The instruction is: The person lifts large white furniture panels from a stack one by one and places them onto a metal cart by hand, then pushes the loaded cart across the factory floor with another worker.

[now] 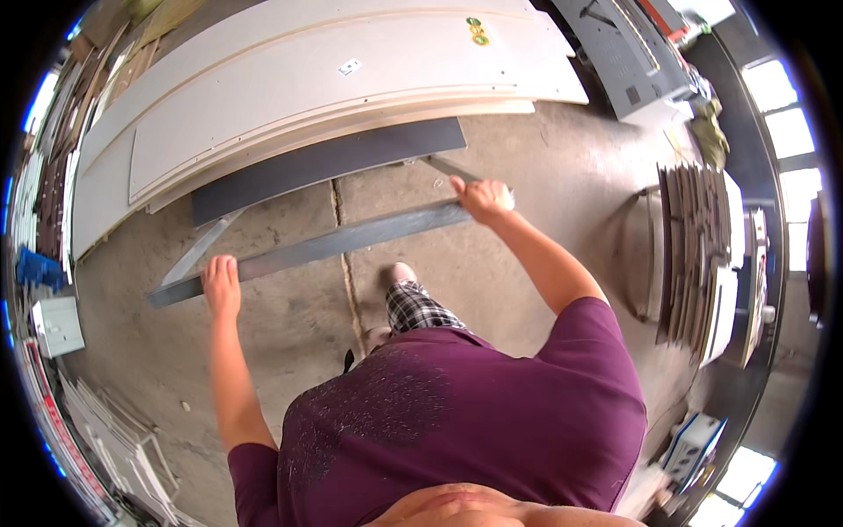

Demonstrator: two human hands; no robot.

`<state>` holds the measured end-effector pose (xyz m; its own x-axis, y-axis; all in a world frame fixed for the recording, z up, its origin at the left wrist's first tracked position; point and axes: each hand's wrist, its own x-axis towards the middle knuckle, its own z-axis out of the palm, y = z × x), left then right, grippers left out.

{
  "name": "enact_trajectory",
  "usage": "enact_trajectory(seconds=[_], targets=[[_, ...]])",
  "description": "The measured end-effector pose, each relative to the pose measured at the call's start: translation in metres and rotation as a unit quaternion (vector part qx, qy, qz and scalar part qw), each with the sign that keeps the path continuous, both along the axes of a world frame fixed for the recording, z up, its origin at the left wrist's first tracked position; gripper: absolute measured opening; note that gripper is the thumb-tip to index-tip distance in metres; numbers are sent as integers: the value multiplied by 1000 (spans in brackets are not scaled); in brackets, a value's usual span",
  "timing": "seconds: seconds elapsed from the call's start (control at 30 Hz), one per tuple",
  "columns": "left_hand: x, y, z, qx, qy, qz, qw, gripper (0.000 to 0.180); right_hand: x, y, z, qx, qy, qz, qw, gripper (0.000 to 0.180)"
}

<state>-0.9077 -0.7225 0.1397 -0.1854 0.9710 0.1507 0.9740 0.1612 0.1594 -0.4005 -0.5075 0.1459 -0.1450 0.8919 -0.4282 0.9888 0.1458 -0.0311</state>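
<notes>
A long grey metal-looking bar (351, 243) runs across in front of me, its right end farther away than its left. My left hand (221, 279) grips it near the left end, fingers folded over the top. Near the right end my right hand (481, 198) is closed on it, with the thumb side toward the far edge. Slanting grey side pieces, one at the left (202, 248) and one at the right (450, 167), reach from near the bar toward a dark grey panel (329, 167). Whether they join the bar is hard to make out.
Beyond the dark panel lies a stack of large white boards (263, 114). A grey machine cabinet (619, 61) stands far right. Upright brown panels (694, 255) lean together at the right. A white box (58, 326) and blue cloth (41, 270) are at the left. A crack crosses the concrete floor (290, 351).
</notes>
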Motion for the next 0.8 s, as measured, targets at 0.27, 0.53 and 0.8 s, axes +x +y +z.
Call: enact_trajectory(seconds=[0.27, 0.53, 0.8], targets=[[-39, 18, -20, 20, 61, -104, 992, 32, -3, -21, -20, 116, 1, -70, 991, 68], [-93, 8, -19, 16, 57, -67, 996, 36, -55, -67, -11, 138, 44, -50, 988, 62], [-151, -10, -23, -111, 98, 62, 987, 65, -101, -122, -19, 157, 67, -44, 984, 62]])
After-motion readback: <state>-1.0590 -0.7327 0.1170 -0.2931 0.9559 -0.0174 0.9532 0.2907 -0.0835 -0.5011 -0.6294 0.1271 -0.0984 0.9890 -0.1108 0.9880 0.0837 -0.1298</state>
